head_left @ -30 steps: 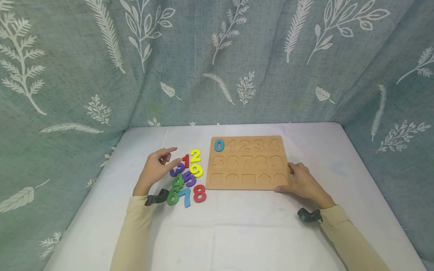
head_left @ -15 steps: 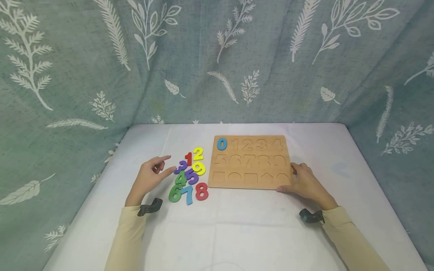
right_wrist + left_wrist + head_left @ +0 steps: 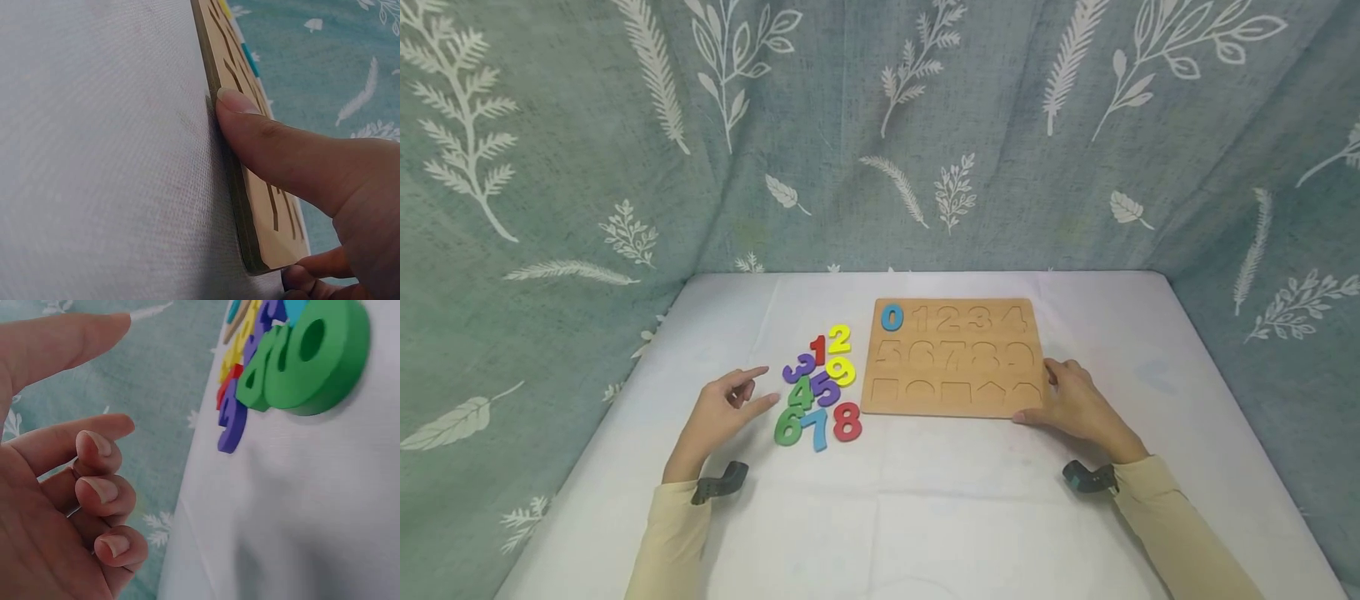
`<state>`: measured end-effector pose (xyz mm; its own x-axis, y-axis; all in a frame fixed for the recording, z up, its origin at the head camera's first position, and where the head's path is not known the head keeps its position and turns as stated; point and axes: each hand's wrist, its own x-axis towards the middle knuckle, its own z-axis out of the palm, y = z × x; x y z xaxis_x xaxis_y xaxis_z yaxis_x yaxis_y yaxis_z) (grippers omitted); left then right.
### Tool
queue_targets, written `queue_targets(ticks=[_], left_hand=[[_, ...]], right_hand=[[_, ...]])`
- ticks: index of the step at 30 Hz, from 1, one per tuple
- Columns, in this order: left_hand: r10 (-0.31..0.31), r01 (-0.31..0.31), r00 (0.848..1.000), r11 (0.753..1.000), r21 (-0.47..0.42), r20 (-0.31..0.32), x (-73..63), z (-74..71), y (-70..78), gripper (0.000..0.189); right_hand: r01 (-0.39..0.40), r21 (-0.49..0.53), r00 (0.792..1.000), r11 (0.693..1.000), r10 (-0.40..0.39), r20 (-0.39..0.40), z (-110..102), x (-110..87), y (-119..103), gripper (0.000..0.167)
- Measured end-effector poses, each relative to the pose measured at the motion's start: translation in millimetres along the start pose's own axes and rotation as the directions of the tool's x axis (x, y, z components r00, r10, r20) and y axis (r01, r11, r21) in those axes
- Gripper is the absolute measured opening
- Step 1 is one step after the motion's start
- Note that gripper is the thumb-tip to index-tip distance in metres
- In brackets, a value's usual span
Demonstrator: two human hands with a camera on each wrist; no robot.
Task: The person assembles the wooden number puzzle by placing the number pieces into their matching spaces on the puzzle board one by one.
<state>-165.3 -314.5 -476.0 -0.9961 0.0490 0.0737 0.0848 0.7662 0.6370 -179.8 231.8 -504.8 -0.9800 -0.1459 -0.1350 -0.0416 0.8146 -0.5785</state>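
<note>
My left hand [image 3: 717, 418] hovers left of the loose number pieces, holding nothing. Its thumb and index finger are extended and apart, while the other fingers curl loosely, as the left wrist view shows. Nearest to it are a purple 3 [image 3: 799, 368], a green 4 [image 3: 801, 392] and a green 6 [image 3: 337, 369]. My right hand [image 3: 1081, 408] grips the near right corner of a wooden number puzzle board [image 3: 955, 407]. The thumb [image 3: 269, 134] lies on the board's near edge, with fingers at its right side. A blue 0 [image 3: 892, 317] sits in its top-left recess.
Beside the board lie a red 1 [image 3: 818, 350], yellow 2 [image 3: 839, 339], yellow 9 [image 3: 841, 372], purple 5 [image 3: 826, 389], blue 7 [image 3: 817, 430] and red 8 [image 3: 847, 422]. A white cloth covers the table [image 3: 925, 517]. A leaf-patterned curtain [image 3: 850, 233] surrounds it.
My left hand has drawn back from the number pieces, leftward and toward me, with nothing in it. My right hand stays at the board's corner. The view has shifted slightly.
</note>
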Motion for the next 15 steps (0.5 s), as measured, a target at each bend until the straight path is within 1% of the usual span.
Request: queue_targets(ticks=[5, 9, 15], left_hand=[[-0.075, 0.074, 0.995, 0.997, 0.028, 0.069, -8.3, 5.2, 1.1, 0.064], [-0.099, 0.095, 0.989, 0.995, 0.037, 0.106, -12.4, 9.2, 1.9, 0.068], [-0.136, 0.129, 0.979, 0.99, 0.058, 0.154, -20.1, 17.3, 1.1, 0.072]], right_hand=[[-0.003, 0.005, 1.0, 1.0, 0.003, 0.005, -0.9, 0.6, -0.8, 0.124], [-0.008, 0.01, 1.0, 1.0, 0.008, 0.001, -1.4, 1.0, -0.9, 0.124], [0.006, 0.012, 1.0, 1.0, -0.006, -0.01, -0.9, 0.0, 0.0, 0.122]])
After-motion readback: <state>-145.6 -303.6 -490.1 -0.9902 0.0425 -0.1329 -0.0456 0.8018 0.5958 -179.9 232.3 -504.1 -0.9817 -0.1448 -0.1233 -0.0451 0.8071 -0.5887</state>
